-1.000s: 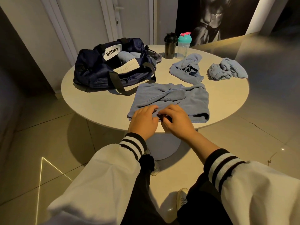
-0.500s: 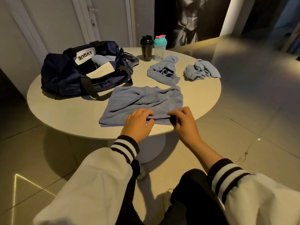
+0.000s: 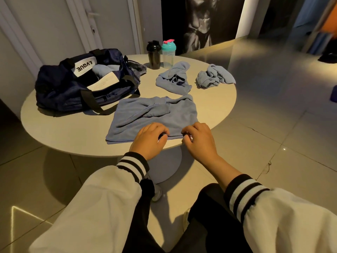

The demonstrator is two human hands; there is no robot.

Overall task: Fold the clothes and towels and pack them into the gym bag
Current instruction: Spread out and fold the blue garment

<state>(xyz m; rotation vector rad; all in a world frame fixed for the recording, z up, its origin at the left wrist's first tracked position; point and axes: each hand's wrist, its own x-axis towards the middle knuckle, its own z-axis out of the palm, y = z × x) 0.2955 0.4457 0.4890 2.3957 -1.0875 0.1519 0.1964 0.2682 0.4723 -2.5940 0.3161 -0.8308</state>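
blue towel (image 3: 155,116) lies flat at the near side of the round table (image 3: 69,132), left hand (image 3: 149,140) and right hand (image 3: 199,139) both pinching its near hem. open navy gym bag (image 3: 60,88) behind-left, two crumpled towels (image 3: 174,79) beyond.

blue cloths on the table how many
3: flat cloth at the near edge, crumpled cloth by the shakers, bunched cloth far right. The bag may hide more.

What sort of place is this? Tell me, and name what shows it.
Probably a gym or fitness club. A large muscular-torso poster shows on the wall, a black shaker and a teal-lidded shaker stand on the round table, and a gym bag lies open beside a blue towel.
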